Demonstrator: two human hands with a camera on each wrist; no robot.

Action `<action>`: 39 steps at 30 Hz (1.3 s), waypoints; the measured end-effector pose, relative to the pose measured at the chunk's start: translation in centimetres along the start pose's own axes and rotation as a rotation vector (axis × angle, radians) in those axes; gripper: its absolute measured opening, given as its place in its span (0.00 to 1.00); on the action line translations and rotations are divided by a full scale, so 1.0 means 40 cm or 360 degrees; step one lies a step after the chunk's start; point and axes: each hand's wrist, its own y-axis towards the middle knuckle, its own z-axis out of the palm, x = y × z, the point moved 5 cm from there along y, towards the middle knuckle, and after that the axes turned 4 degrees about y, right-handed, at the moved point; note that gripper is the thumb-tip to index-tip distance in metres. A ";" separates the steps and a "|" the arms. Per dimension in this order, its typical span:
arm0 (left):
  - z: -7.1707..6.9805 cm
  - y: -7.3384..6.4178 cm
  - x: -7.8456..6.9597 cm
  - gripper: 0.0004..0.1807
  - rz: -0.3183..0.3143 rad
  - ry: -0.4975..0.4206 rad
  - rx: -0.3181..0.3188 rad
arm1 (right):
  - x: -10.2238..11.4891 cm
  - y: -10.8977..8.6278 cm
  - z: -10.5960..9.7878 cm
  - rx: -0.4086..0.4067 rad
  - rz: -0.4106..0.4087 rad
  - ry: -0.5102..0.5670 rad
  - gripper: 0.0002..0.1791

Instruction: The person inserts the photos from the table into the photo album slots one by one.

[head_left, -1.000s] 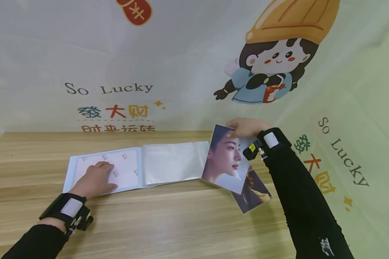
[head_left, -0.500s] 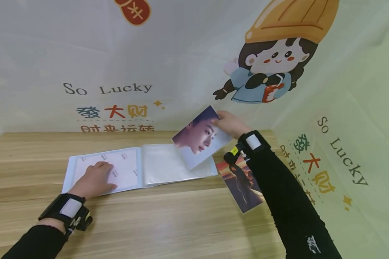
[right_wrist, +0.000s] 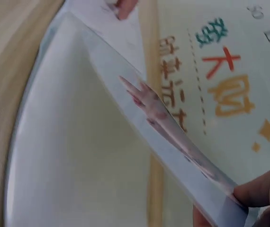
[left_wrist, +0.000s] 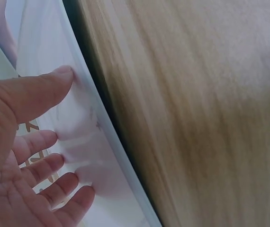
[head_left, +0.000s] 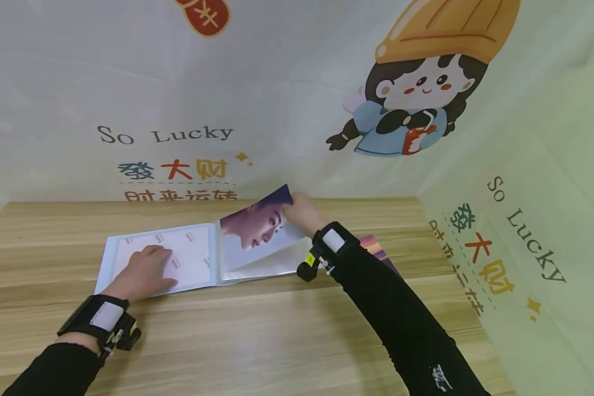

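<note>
An open photo album (head_left: 195, 275) lies on the wooden table, with a light blue border and a white left page bearing small print. My left hand (head_left: 141, 272) rests on that page; in the left wrist view its fingertips (left_wrist: 80, 201) touch the surface. My right hand (head_left: 303, 213) pinches a portrait photo (head_left: 254, 234) between thumb and fingers by its upper right corner. The photo is tilted over the clear right-hand sleeve (head_left: 282, 264), its left end near the album's fold. From the right wrist view, the photo (right_wrist: 173, 146) appears nearly edge-on and bowed above the sleeve (right_wrist: 73, 118).
A second photo (head_left: 373, 247) with a sunset print lies right of the album, partly hidden by my right forearm. A printed cloth backdrop (head_left: 287, 99) rises behind the table (head_left: 227, 341) and along its right side.
My right hand has carried the portrait photo leftward from above the second photo, turned it and lowered it over the right sleeve. The left hand stays in place on the left page.
</note>
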 end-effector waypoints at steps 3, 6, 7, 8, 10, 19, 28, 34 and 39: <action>-0.001 -0.001 0.001 0.39 -0.0002 -0.0004 0.0009 | 0.017 -0.004 0.035 -0.0021 -0.0021 -0.0008 0.16; -0.002 -0.003 0.000 0.38 0.0007 -0.0008 0.0015 | 0.032 -0.010 0.056 -0.0039 -0.0044 -0.0006 0.14; -0.003 -0.003 -0.001 0.38 0.0009 -0.0011 0.0017 | 0.035 -0.011 0.061 -0.0051 -0.0056 -0.0011 0.13; -0.003 -0.004 -0.002 0.38 0.0011 -0.0008 0.0018 | 0.038 -0.012 0.065 -0.0063 -0.0064 -0.0019 0.13; -0.001 -0.004 -0.002 0.38 0.0004 -0.0004 0.0025 | 0.040 -0.011 0.071 -0.0069 -0.0080 -0.0020 0.13; -0.001 0.003 -0.007 0.37 0.0049 0.0036 -0.0007 | 0.030 -0.020 0.069 -0.0056 -0.0055 0.0028 0.17; -0.009 0.003 -0.015 0.37 0.0064 0.0023 -0.0026 | 0.032 -0.023 0.095 -0.0099 -0.0013 -0.0040 0.12; -0.011 0.002 -0.012 0.37 0.0090 0.0027 -0.0057 | 0.027 -0.020 0.110 -0.0145 -0.0037 -0.0020 0.11; -0.004 0.001 -0.007 0.37 0.0104 0.0034 -0.0070 | 0.020 -0.018 0.124 -0.0145 -0.0002 0.0038 0.11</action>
